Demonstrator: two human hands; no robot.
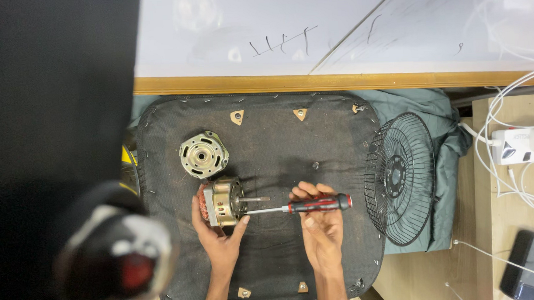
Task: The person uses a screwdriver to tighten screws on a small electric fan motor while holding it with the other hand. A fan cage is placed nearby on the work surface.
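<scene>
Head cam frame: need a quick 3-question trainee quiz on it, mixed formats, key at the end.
1. True or false: the left hand steadies the fan motor on the dark mat.
2. What does the right hand hold?
A. pliers
B. a red and black screwdriver
C. a hammer
3. Fill in: the wire fan guard lies to the ____ of the mat.

Key
1. True. The fingers wrap the motor body from below.
2. B. Its tip points at the motor, beside the shaft.
3. Right. The separate motor end cover lies on the mat above the motor.
</scene>
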